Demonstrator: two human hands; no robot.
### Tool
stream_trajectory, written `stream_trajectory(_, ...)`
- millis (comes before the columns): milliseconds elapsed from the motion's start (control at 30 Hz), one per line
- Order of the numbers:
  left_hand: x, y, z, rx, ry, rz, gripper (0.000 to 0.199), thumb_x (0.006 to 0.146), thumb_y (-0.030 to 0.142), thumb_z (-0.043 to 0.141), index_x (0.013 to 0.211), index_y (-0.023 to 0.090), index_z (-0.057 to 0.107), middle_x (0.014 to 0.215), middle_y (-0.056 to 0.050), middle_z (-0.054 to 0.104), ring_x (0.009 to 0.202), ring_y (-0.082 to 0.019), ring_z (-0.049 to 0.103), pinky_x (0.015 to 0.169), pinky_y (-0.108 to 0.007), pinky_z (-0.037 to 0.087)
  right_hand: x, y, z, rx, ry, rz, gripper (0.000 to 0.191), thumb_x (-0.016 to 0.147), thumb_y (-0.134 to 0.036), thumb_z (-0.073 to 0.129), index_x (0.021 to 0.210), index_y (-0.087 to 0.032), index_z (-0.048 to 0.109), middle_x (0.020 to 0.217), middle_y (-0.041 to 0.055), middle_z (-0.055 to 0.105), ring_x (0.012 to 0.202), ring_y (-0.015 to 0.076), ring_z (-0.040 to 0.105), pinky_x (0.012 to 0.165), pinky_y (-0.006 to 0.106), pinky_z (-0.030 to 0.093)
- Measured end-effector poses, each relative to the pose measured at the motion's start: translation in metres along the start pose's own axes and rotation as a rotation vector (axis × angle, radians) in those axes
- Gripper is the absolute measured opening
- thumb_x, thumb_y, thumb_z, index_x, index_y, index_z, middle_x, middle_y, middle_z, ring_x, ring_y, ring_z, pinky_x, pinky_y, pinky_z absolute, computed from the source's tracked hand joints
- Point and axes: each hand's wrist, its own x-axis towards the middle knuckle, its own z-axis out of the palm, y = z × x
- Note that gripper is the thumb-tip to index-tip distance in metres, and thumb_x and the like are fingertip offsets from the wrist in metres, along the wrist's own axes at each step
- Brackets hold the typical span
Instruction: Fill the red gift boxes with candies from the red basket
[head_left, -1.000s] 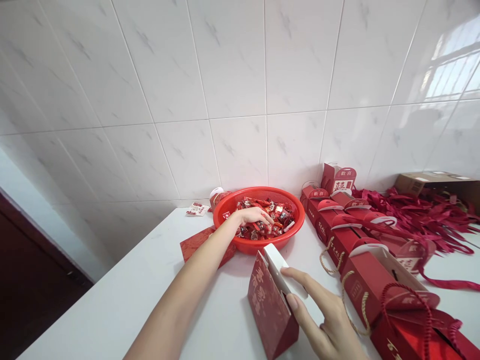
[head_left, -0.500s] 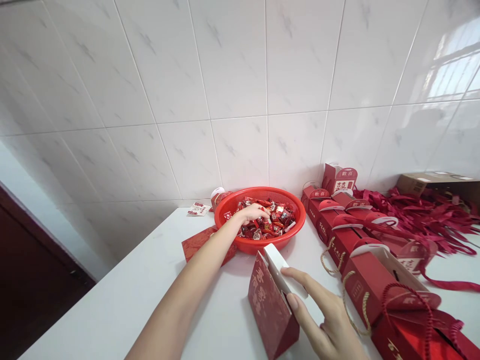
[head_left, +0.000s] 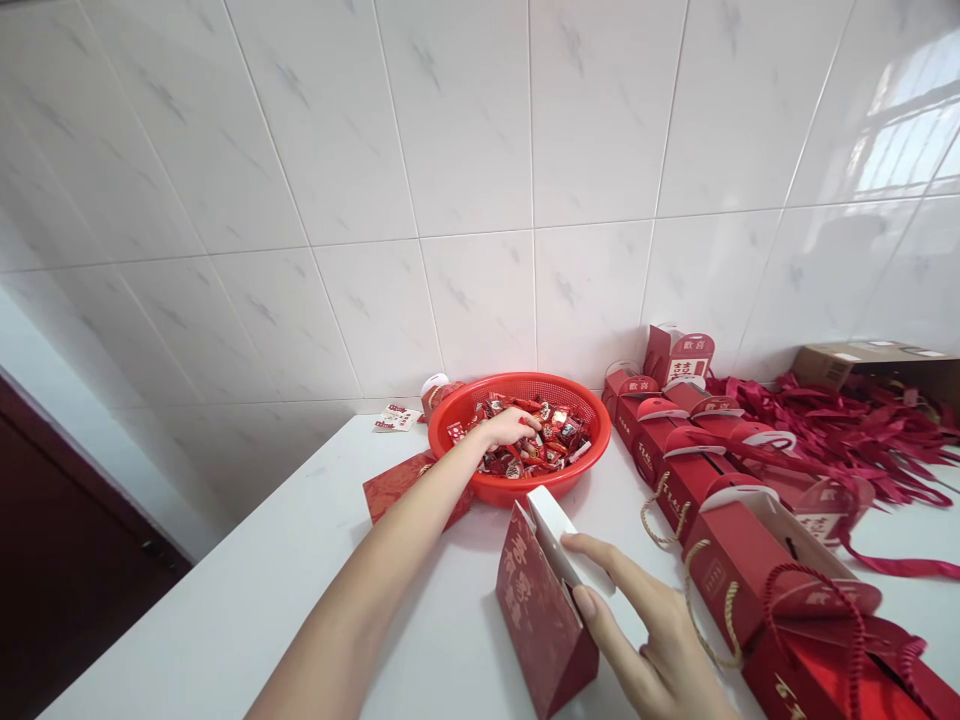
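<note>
My left hand (head_left: 510,427) is down among the wrapped candies (head_left: 555,430) in a red plastic basket (head_left: 487,490). Its fingers are bent and bunched together, with the tips partly hidden, so what they pinch is not visible. Close to me on the table stands a red paper gift box (head_left: 536,610) with gold print, its top open and a white inner flap (head_left: 559,535) raised. My right hand (head_left: 652,630) grips the box's upper edge and flap between thumb and forefinger.
A flat red sheet (head_left: 394,485) lies left of the basket, partly under my left forearm. Printed cards (head_left: 397,418) lie behind it. To the right run rows of red gift boxes (head_left: 735,570) with rope handles. Dark red ribbons (head_left: 840,440) spill from a cardboard box (head_left: 862,365).
My left hand shifts very slightly among the candies. My right hand and the gift box stay in place.
</note>
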Motion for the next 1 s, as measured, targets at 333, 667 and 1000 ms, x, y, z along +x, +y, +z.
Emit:
stream_trajectory(333,0.008,-0.005,-0.003,0.208,0.013,0.069,0.019,0.052,0.008,0.079,0.065,0.021,0.076,0.068,0.001,0.071,0.073,-0.021,0.064,0.072,-0.026,0.048,-0.002,-0.002,0.002,0.005,0.017,0.028,0.028,0.102,-0.031,0.054,0.127,-0.024,0.062,0.113,0.0051,0.078,0.085,0.0153,0.076,0.076,0.018,0.061)
stream_trajectory(667,-0.003,0.009,-0.007,0.013,0.136,0.042,0.013,0.068,0.026,0.074,0.079,0.018,0.076,0.079,-0.003,0.071,0.072,-0.018,0.059,0.063,-0.027,0.043,-0.001,0.0,0.001,-0.003,0.014,-0.002,0.028,0.101,-0.028,0.052,0.126,-0.022,0.062,0.107,0.0052,0.079,0.087,0.0168,0.077,0.075,0.019,0.061)
stream_trajectory(1000,-0.017,0.024,-0.013,-0.115,0.192,-0.034,0.011,0.067,0.03,0.077,0.077,0.024,0.077,0.117,-0.003,0.074,0.118,-0.029,0.057,0.085,-0.032,0.048,0.001,0.002,0.001,-0.01,-0.011,-0.018,0.029,0.102,-0.025,0.052,0.131,-0.026,0.056,0.115,0.0019,0.077,0.097,0.0139,0.075,0.08,0.016,0.058)
